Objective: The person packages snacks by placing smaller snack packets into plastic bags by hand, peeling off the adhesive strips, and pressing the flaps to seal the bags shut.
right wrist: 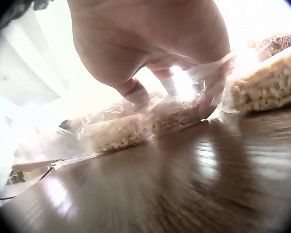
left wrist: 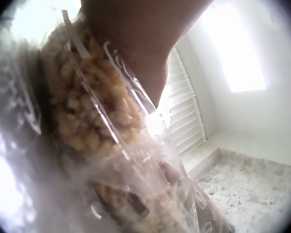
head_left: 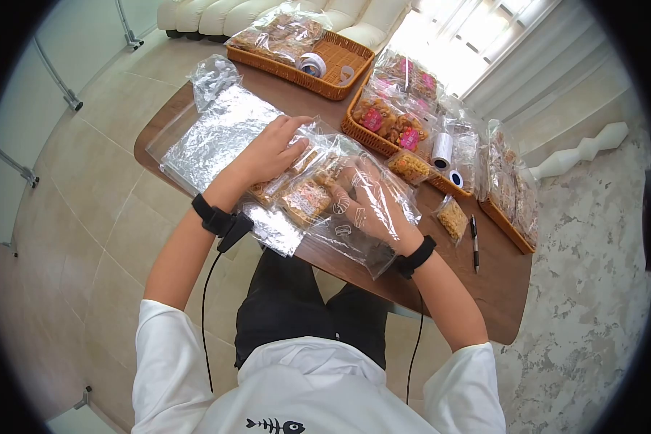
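Note:
A clear bag (head_left: pixel 365 249) with white print lies across the table's near side, holding several crumbly golden snack packs (head_left: pixel 305 202). My left hand (head_left: pixel 273 150) rests on the bag's upper left part, fingers extended over the plastic. The printed plastic covers my right hand (head_left: pixel 372 199), whose thumb and fingers grip the right end of a pack. From the right wrist, this hand (right wrist: pixel 153 39) reaches down over packs (right wrist: pixel 116 133) low on the wood. In the left wrist view, packs (left wrist: pixel 94 107) show through shiny plastic beside my hand (left wrist: pixel 136 34).
Silvery packaging (head_left: pixel 220 134) spreads at the left. Along the back stand a wicker tray (head_left: pixel 347 61) with bags and a tape roll (head_left: pixel 312 65), and a basket (head_left: pixel 362 137) of snack bags. At the right lie a small pack (head_left: pixel 452 219), a pen (head_left: pixel 474 242) and another basket (head_left: pixel 510 226).

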The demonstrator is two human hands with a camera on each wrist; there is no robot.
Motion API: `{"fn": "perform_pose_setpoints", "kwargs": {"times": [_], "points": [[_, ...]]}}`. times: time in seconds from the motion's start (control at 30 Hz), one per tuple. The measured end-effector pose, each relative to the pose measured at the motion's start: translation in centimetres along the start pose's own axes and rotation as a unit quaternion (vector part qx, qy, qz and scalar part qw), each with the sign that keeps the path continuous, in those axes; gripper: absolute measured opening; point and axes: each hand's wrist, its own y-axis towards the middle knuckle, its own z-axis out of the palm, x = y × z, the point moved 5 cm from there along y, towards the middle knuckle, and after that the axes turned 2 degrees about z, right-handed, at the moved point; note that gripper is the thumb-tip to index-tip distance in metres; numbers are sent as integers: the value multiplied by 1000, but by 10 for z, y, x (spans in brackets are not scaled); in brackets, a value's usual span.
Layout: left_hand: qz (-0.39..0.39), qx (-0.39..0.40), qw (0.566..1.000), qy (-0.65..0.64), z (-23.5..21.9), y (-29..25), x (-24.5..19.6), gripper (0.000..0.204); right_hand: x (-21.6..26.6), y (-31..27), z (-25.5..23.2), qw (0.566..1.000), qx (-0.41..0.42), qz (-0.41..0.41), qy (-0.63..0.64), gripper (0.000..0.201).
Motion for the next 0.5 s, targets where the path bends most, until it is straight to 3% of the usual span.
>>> {"fn": "perform_pose_setpoints", "kwargs": {"times": [0.1,0.2,0.27,0.4,0.47,0.5], "points": [[-6,1,1000,-14,0,0,0,48,-1,1,1,997,42,55,16,48],[-14,-4,1000,-8,-2,-1,-3,49,4,4,-3,998,30,12,61,34],[-21,-10,1000,-8,-2,-3,-1,50,5,4,-9,996,59,58,38,32],[-17,-69,997,43,-2,-3,6,49,-4,0,1,994,77,71,17,36],[-16,-80,995,53,-2,-4,6,49,1,3,1,960,140,191,148,42],[-16,-86,995,56,-2,-4,6,48,7,7,-4,960,140,192,148,42]]}}
